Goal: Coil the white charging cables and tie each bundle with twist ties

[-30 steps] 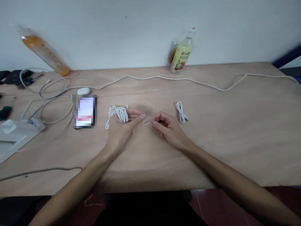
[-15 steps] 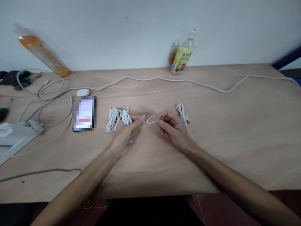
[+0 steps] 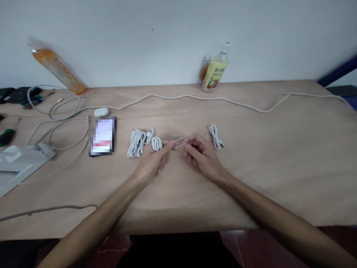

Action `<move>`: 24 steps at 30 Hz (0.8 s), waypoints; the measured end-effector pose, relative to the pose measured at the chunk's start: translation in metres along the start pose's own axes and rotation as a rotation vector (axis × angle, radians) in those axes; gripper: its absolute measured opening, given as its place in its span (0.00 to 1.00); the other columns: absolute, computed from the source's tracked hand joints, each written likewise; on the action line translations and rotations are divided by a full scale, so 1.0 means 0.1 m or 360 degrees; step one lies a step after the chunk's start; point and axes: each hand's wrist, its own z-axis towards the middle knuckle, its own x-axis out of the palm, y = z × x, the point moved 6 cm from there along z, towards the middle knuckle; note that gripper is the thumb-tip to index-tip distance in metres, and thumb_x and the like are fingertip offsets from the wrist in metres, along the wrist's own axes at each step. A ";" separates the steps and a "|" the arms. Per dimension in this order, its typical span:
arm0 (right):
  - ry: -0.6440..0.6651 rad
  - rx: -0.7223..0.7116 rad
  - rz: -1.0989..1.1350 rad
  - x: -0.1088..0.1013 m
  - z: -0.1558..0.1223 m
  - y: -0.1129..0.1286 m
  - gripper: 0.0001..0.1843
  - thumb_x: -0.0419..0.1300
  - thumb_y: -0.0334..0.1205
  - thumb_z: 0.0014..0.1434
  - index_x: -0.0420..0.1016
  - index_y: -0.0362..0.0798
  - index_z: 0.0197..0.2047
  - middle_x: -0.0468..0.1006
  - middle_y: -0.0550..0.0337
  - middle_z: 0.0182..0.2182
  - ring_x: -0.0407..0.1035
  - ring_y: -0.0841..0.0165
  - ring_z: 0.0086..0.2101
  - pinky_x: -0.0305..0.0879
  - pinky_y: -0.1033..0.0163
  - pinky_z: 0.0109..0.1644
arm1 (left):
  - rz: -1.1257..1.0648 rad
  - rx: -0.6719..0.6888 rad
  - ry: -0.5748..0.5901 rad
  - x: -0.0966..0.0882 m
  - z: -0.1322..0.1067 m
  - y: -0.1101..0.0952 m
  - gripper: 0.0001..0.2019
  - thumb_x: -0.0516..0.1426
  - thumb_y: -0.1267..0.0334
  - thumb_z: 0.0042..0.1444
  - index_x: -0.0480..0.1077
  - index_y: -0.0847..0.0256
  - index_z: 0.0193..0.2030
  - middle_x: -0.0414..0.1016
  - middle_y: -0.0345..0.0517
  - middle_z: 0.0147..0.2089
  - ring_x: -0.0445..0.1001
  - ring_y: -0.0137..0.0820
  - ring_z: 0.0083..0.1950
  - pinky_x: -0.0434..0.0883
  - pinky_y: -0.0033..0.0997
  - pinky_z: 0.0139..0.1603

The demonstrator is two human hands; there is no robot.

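"In what state is the left hand found?"

"Partly closed. A white coil is held in it, behind the thumb. The thumb and index finger are set close together at the tips."

"And the right hand?"

"Narrow. A thin white tie is pinched at its fingertips. The tie is bent into an open curve, and its far part is met by the left fingertips. Whether it is also gripped there cannot be told."

"What is noted close by?"

"White bundles are seen on the table, just beside the left hand, on its outer side. A white cable, folded, is seen near the right hand, just past the knuckles."

"And further out?"

"A phone is placed left of the bundles, with a white case just behind it. A cord is stretched along the back. A yellow bottle and an orange bottle are stood by the wall."
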 end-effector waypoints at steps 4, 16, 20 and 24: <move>0.0007 -0.0002 0.0009 0.00 0.01 -0.01 0.22 0.70 0.63 0.66 0.75 0.53 0.40 0.73 0.68 0.26 0.61 0.73 0.23 0.60 0.65 0.25 | 0.0029 0.0039 -0.0010 -0.01 0.00 0.00 0.19 0.73 0.46 0.55 0.84 0.62 0.33 0.58 0.30 0.15 0.48 0.19 0.16 0.45 0.26 0.17; -0.0279 0.0070 -0.0166 -0.21 0.07 -0.09 0.22 0.72 0.61 0.62 0.76 0.51 0.38 0.74 0.67 0.25 0.62 0.74 0.18 0.54 0.67 0.17 | -0.0507 -0.0221 -0.0068 -0.01 0.03 0.06 0.13 0.59 0.55 0.72 0.79 0.65 0.46 0.84 0.46 0.34 0.58 0.22 0.16 0.60 0.25 0.16; -0.0524 0.0084 -0.0258 -0.33 0.06 -0.10 0.22 0.72 0.57 0.62 0.74 0.51 0.48 0.75 0.69 0.24 0.62 0.73 0.15 0.53 0.67 0.15 | -0.0802 -0.0428 -0.0022 0.03 0.05 0.12 0.15 0.51 0.64 0.76 0.78 0.67 0.50 0.87 0.55 0.39 0.75 0.28 0.24 0.79 0.30 0.31; -0.0606 -0.0090 -0.0342 -0.31 -0.02 -0.02 0.18 0.69 0.49 0.67 0.71 0.53 0.53 0.73 0.71 0.25 0.63 0.72 0.18 0.58 0.67 0.19 | -0.0923 -0.0352 0.0086 0.08 0.07 0.16 0.10 0.56 0.65 0.74 0.79 0.66 0.50 0.88 0.62 0.53 0.88 0.40 0.47 0.82 0.43 0.59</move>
